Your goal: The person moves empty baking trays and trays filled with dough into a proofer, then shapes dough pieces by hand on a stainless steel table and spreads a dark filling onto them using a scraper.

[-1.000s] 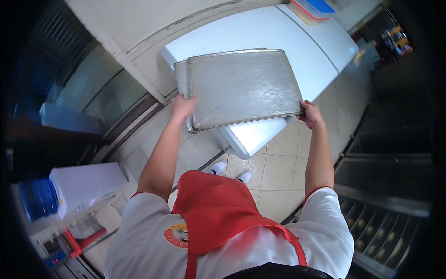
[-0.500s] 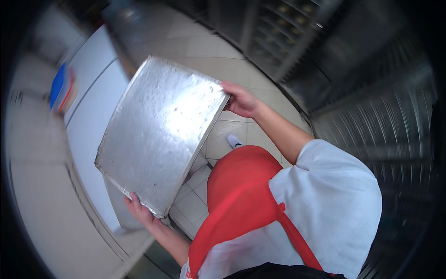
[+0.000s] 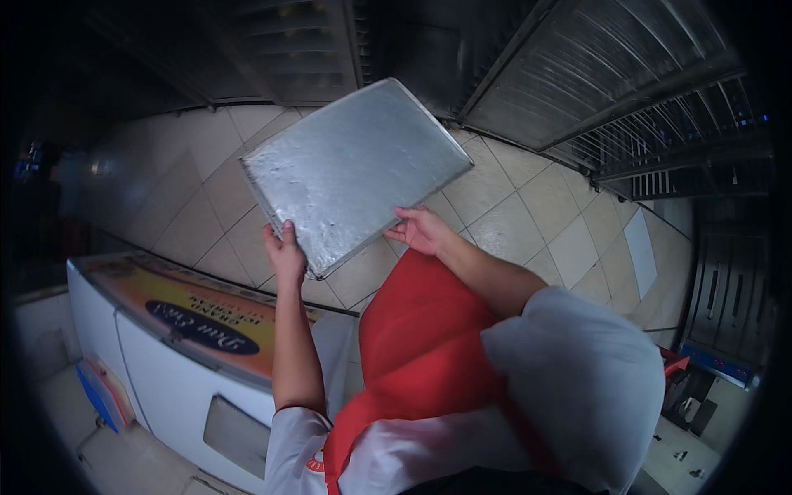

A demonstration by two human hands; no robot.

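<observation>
A flat silver baking tray point(image 3: 355, 165), dented and with a thin raised edge, is held out over the tiled floor in front of me. My left hand point(image 3: 286, 252) grips its near left edge, the thumb lying on top and the fingers reaching beneath. Along the near long edge, my right hand point(image 3: 421, 228) pinches the rim with the thumb above. The fingers under the tray are partly hidden. Nothing lies on the tray's visible face.
A white chest freezer point(image 3: 181, 379) with a coloured printed front stands at my left, a blue lid-like item point(image 3: 101, 394) beside it. Dark metal racks point(image 3: 610, 74) line the far side and right. Metal equipment with a blue strip point(image 3: 716, 363) is at the right. Beige tiles point(image 3: 495, 198) cover the floor.
I have turned to the right, away from the white freezer and toward the racks. The tray has turned with me, and my right hand has shifted from its far corner to the near long edge.
</observation>
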